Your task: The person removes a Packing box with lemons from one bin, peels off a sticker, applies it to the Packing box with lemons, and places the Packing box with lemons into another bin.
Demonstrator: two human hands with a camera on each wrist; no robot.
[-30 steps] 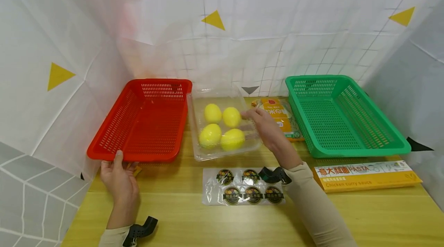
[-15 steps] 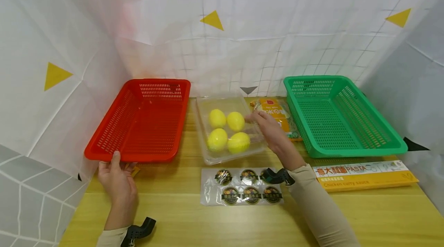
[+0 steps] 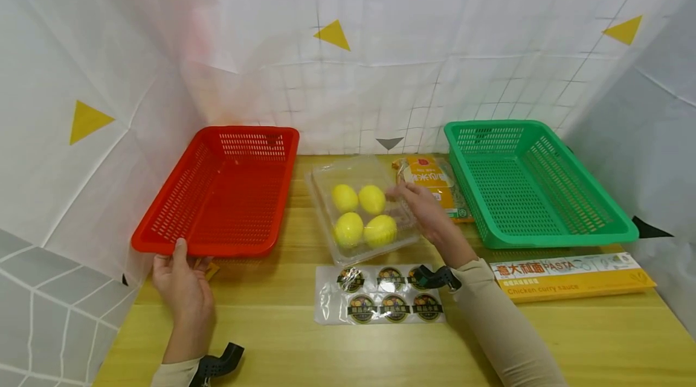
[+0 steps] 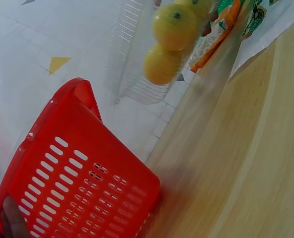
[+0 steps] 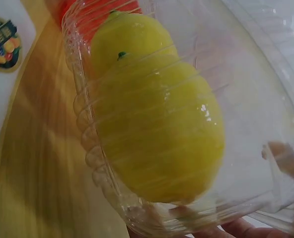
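Note:
My left hand (image 3: 183, 287) grips the front rim of a red plastic basket (image 3: 234, 194), thumb over the top; its fingertips are partly hidden underneath. In the head view, my right hand (image 3: 426, 212) holds the right side of a clear plastic fruit box (image 3: 348, 171) with several yellow lemons (image 3: 348, 230) inside. The left wrist view shows that box (image 4: 132, 74) off the table, apart from the basket (image 4: 87, 178). Close up in the right wrist view, a lemon (image 5: 162, 134) lies against the ribbed clear wall, and right-hand fingers (image 5: 241, 228) show at the box's lower edge.
A sheet of round stickers (image 3: 379, 294) lies in front of the box. On the right stand a green basket (image 3: 516, 200) and a yellow pasta box (image 3: 576, 284). Behind my right hand is a food packet (image 3: 448, 185). Something small and yellow (image 3: 212, 270) peeks from below the red basket.
My right hand has brought the fruit box nearer to me and a little rightward, with its tilt changing. My left hand stays at the red basket's rim.

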